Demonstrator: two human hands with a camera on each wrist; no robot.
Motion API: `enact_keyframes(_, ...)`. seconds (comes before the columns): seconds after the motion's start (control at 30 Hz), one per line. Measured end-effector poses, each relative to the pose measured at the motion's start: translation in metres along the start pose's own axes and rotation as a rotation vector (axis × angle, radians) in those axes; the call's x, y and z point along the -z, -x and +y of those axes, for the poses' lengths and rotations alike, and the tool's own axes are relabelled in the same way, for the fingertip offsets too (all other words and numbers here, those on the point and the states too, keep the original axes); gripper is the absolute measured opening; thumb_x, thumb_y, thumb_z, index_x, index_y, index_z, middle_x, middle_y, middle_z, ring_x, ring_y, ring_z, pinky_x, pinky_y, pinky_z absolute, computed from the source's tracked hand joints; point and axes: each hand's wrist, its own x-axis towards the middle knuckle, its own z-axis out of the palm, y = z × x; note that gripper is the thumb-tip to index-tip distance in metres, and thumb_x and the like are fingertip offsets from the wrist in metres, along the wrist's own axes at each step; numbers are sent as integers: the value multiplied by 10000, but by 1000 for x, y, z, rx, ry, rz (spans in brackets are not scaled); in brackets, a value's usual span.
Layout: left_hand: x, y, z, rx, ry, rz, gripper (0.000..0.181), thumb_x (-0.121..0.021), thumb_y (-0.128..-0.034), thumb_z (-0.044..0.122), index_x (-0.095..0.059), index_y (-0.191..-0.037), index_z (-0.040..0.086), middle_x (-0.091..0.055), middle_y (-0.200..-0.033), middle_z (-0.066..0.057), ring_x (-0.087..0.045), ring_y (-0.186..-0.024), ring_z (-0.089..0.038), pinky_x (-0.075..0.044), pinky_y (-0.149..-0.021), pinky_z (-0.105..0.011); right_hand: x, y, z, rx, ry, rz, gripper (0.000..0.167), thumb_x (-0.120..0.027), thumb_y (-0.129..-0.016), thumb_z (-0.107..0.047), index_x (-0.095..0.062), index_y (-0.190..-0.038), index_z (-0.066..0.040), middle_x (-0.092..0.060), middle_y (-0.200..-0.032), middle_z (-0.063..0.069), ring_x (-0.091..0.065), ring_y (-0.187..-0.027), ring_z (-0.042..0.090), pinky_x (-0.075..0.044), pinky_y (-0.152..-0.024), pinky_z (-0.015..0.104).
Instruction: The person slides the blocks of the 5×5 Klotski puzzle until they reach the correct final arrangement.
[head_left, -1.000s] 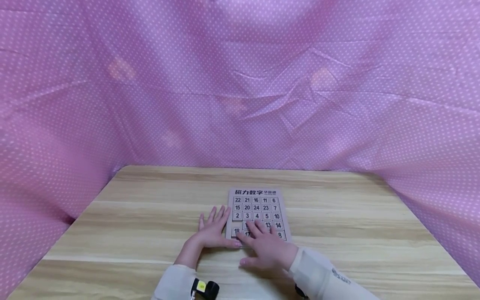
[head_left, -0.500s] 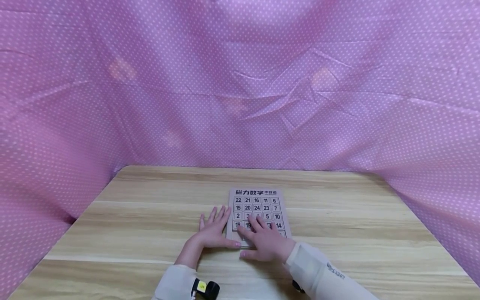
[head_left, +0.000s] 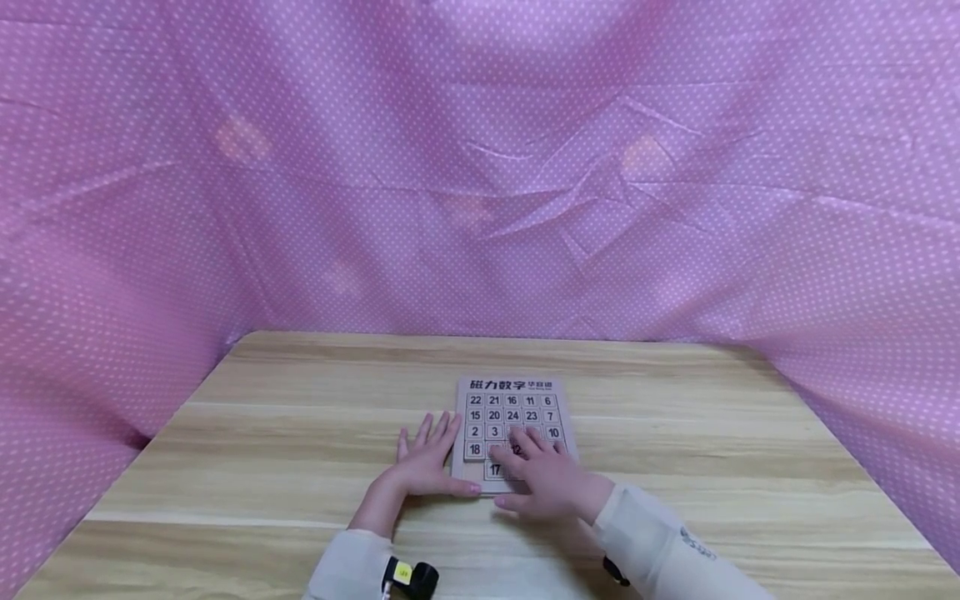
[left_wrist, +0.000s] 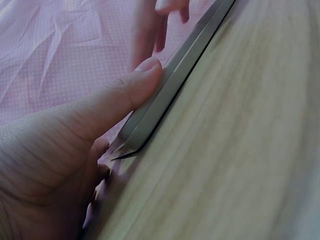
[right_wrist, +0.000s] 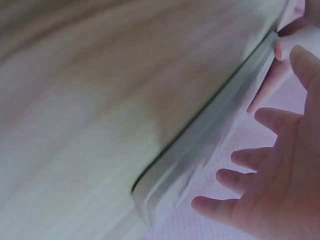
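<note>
A grey sliding number puzzle point(head_left: 510, 384) lies flat on the table, Chinese characters across its top. My left hand point(head_left: 426, 467) rests at its lower left corner, fingers spread along the left side and thumb on the near edge. In the left wrist view the thumb point(left_wrist: 135, 87) presses on the puzzle's rim. Spread out over the lower right tiles is my right hand point(head_left: 555, 483), fingertips at the middle rows; it hides several tiles. Tile 18 point(head_left: 475, 450) sits at the left of the fourth row, above a gap. Tile 17 point(head_left: 494, 470) stands right of that gap.
The wood-grain table point(head_left: 300, 417) stretches out on both sides of the puzzle. Pink dotted cloth point(head_left: 480, 208) hangs behind the table and at its sides. A small black device point(head_left: 420, 579) is strapped at the left wrist.
Tile 18 has moved up one row from the bottom left, so the gap is now beneath it. My right hand went up slightly, then shifted right. The left hand stays put.
</note>
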Motion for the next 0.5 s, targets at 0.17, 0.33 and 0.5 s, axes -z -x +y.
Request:
enact_keyframes(0.17,-2,0,0,3,17,10,1131,-641,-542,649,-138,-1387,90,-74,-1418,-145,40,-1265,-341,127,-927,-551,8,19,12,10,-16,25,660,-433,-801,-568,-340,-1337,-193,-165,-1392,184,-123,-1237,400,-169,-894,623)
enact_keyframes(0.33,-1,0,-1,13,28,7,1140,-648,-532,649,-135,-1389,98,-71,-1420,-138,43,-1267,-335,122,-929,-551,9,38,24,20,-16,50,642,-453,-813,-532,-372,-1320,-147,-186,-1378,210,-158,-1218,426,-189,-876,636)
enact_keyframes(0.5,-2,-1,-2,14,9,7,1147,-641,-527,658,-126,-1391,105,-67,-1422,-128,51,-1268,-325,128,-929,-545,10,53,32,10,-25,75,618,-469,-814,-514,-412,-1295,-129,-214,-1368,212,-174,-1211,430,-190,-875,637)
